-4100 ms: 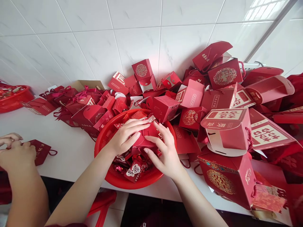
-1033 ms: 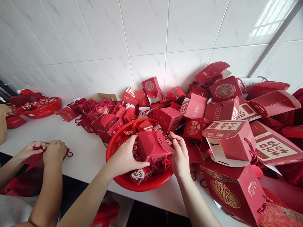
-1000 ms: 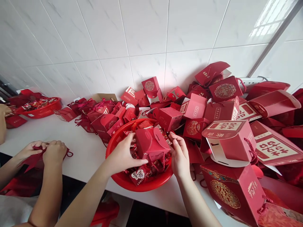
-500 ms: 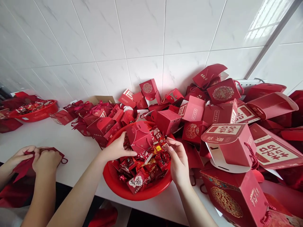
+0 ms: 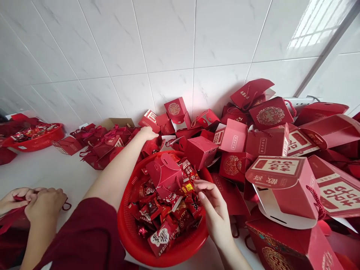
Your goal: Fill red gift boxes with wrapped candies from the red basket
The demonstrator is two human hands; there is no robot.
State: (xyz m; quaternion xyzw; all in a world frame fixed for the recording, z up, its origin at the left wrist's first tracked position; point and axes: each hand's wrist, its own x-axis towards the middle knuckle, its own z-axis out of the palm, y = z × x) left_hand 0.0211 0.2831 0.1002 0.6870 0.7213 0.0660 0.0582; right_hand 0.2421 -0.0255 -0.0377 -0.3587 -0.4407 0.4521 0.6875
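A red basket (image 5: 197,245) full of wrapped candies (image 5: 152,206) stands on the white table before me. A small closed red box (image 5: 165,173) with a twisted cord rests on the candies. My left hand (image 5: 149,134) is stretched over the pile of boxes behind the basket; its fingertips are at a red box, and whether they grip it cannot be made out. Over the basket's right side, my right hand (image 5: 212,198) hovers by the candies with fingers curled and apart, nothing between them.
Red gift boxes (image 5: 281,187) are heaped at the right and along the tiled wall (image 5: 168,41). Another person's hands (image 5: 42,202) hold a red item at the lower left. A second red basket (image 5: 53,135) of candies stands far left.
My left hand has left the small box on the candies and moved up and back to the boxes behind the basket. My right hand is nearly unmoved. The view has shifted slightly.
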